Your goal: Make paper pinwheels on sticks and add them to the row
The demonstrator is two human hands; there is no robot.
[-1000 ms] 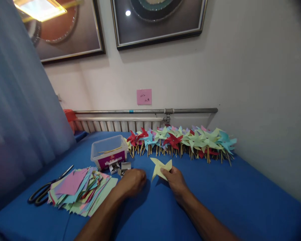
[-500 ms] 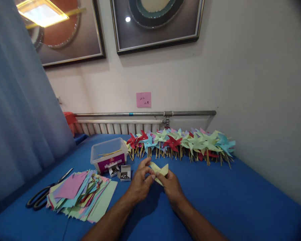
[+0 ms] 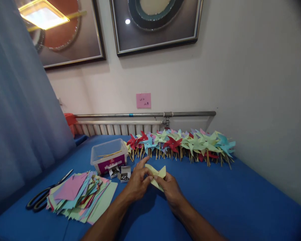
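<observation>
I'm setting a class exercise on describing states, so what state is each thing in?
Yellow paper: partly folded
Left hand: touching yellow paper
Right hand: gripping yellow paper
Plastic tub: open, sticks inside
Small boxes: open, metal pieces inside
Scissors: blades look closed
Paper pile: loose, uneven
Pinwheels: assembled, massed together
Curtain: hanging in folds

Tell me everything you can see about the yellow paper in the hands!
The pale yellow paper looks thin and matte, with no pattern showing. It's bent into a pinwheel-like shape with pointed tips. It's tilted, above the blue cover. The right hand pinches it, thumb on top, while fingers of the left hand touch its other side. Fingers hide its middle.
</observation>
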